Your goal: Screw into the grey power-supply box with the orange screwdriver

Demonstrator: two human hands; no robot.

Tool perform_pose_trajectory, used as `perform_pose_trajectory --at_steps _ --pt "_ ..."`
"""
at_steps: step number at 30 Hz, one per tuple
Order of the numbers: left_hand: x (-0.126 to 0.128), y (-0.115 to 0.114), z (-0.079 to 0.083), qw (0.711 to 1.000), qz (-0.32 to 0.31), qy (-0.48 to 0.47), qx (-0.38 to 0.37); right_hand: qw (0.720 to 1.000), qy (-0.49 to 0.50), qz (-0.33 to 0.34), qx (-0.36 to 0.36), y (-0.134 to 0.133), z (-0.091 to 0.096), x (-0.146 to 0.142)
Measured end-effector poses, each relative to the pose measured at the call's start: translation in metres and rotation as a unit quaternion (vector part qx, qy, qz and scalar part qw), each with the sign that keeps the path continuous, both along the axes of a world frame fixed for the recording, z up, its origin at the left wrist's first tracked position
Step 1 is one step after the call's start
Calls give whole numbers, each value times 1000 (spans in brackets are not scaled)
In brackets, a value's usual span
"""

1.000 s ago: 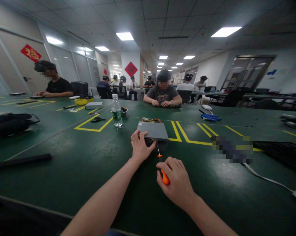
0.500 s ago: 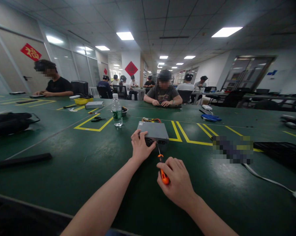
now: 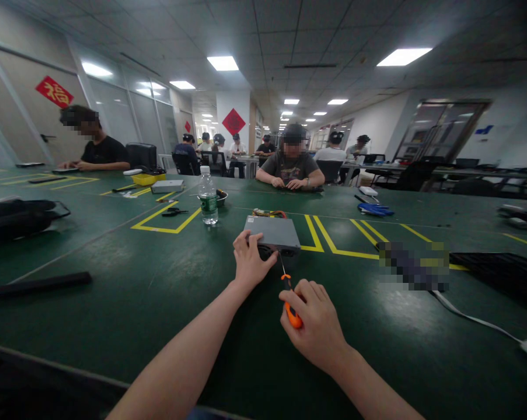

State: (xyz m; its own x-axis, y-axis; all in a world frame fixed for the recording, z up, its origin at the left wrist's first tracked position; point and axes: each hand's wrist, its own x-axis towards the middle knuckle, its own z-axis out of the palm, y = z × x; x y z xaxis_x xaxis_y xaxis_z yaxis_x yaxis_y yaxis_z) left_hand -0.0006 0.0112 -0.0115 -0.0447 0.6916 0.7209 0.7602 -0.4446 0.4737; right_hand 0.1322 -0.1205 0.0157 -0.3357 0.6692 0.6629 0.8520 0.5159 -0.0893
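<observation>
We hold a grey box (image 3: 272,231) in the left hand (image 3: 251,262), thumb and fingers spread; the right hand (image 3: 314,318) curls round a screwdriver (image 3: 293,315)

One camera is sitting on the person's head, facing forward and slightly down across the table (image 3: 175,326). It is looking from above and behind the forearms (image 3: 188,344), which are showing large at the bottom edge. The left hand (image 3: 251,262) and right hand (image 3: 313,321) are appearing close, below the middle. The wide view is also taking in the ceiling (image 3: 272,35) along the top, while a co-worker (image 3: 292,166) opposite is showing farther off.
</observation>
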Motion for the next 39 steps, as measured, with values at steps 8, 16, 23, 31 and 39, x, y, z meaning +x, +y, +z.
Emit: perform_pose_trajectory --at_steps 8,16,23,31,39 --pt "-1 -1 1 1000 -7 -7 -16 998 63 -10 0 2 1 3" --pt "0 -2 1 1000 -1 -2 -7 999 38 1 -3 -1 0 2" --pt "0 -1 1 1000 -3 -4 -8 999 47 -14 12 0 3 2" --pt "-1 0 0 1000 -3 -1 -9 999 40 -8 1 0 -1 3" --pt "0 0 -1 1000 3 2 -2 998 53 -21 -16 0 3 3"
